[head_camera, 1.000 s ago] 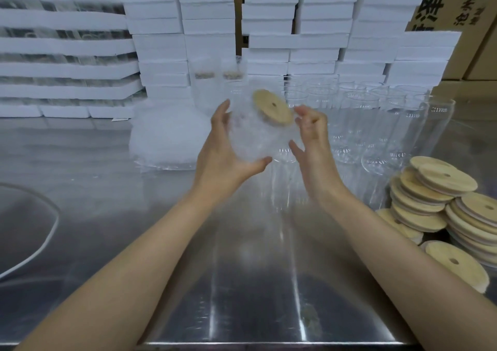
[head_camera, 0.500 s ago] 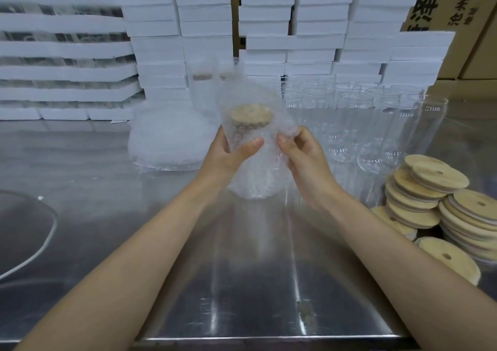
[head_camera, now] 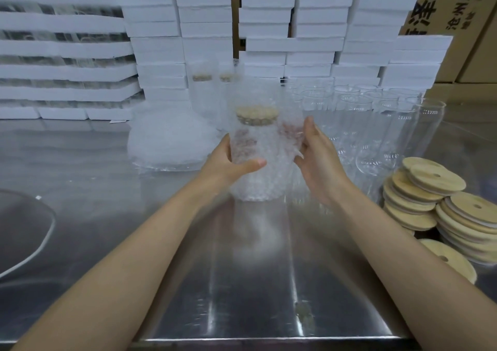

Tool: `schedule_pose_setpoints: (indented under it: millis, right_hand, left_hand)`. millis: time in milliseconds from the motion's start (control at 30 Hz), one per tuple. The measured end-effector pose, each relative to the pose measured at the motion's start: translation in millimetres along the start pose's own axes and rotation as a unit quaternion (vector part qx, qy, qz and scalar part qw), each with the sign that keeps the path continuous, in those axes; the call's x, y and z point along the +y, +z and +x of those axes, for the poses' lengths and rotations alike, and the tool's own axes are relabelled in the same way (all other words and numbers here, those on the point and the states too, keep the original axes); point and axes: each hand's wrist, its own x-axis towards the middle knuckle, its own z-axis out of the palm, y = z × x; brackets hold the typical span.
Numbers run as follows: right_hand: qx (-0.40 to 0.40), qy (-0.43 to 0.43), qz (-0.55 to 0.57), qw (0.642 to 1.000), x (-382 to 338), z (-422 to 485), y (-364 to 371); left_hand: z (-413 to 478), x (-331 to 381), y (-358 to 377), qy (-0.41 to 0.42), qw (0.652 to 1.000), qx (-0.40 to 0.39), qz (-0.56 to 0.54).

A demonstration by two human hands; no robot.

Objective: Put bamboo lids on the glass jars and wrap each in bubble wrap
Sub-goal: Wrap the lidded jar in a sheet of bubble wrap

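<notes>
Both hands meet at frame centre: my left hand [head_camera: 228, 162] grips the clear glass jar [head_camera: 252, 146] with its round bamboo lid [head_camera: 256, 113], my right hand [head_camera: 318, 159] cups translucent bubble wrap [head_camera: 258, 186] against its side, I judge to stop the sheet unrolling over the steel counter [head_camera: 242, 283].

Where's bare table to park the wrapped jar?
Bare table runs from the held jar to the near edge. Also left, between the cable and the bubble wrap pile. Right is crowded: empty jars and lid stacks. Back is packed with white boxes.
</notes>
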Motion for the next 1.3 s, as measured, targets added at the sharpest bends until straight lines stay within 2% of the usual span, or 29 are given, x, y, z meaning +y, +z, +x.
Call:
schedule_pose_setpoints:
  millis: [67, 167, 233, 300, 433, 600, 733, 867, 933, 1000, 1133, 1233, 1300]
  right_hand:
    - [-0.027, 0.045, -0.043, 0.998, 3, 4, -2]
    - [-0.042, 0.159, -0.105, 0.981, 12, 4, -4]
    - [-0.048, 0.22, -0.084, 0.971, 15, 2, -4]
    - [-0.043, 0.217, -0.062, 0.973, 15, 0, -4]
    - [-0.003, 0.163, -0.113, 0.98, 14, 0, -8]
    - [0.038, 0.037, -0.298, 0.953, 20, -1, -7]
    - [-0.107, -0.013, -0.235, 0.966, 19, -6, -2]
    - [-0.158, -0.043, -0.216, 0.963, 15, -9, -2]
    - [-0.158, -0.03, -0.205, 0.965, 11, -10, -2]
    - [-0.12, -0.039, -0.205, 0.971, 9, -11, 1]
    - [-0.051, -0.067, -0.172, 0.982, 11, -10, 4]
    - [-0.021, -0.072, -0.161, 0.984, 10, -7, -1]
    - [-0.015, -0.067, -0.135, 0.989, 10, -4, -4]
  left_hand:
    - [1, -1, 2, -0.004, 0.998, 0.03, -0.058]
    - [3, 6, -1, -0.016, 0.975, 0.037, -0.22]
    - [5, 12, -5, -0.018, 0.956, 0.025, -0.293]
    - [5, 16, -5, -0.017, 0.953, 0.037, -0.3]
    - [4, 18, 1, -0.014, 0.961, 0.118, -0.25]
    - [-2, 13, 5, 0.012, 0.986, 0.111, -0.125]
    - [-7, 10, 13, 0.019, 0.997, 0.064, -0.038]
    - [-8, 15, 11, 0.029, 0.999, 0.009, -0.012]
    - [-8, 18, 7, 0.034, 0.999, -0.017, -0.007]
    - [-8, 21, 5, 0.034, 0.999, -0.027, -0.005]
    - [-7, 21, 4, 0.047, 0.999, -0.006, 0.013]
    - [0, 21, 0, -0.065, 0.994, 0.049, 0.073]
    - [-2, 19, 3, -0.157, 0.98, 0.025, 0.121]
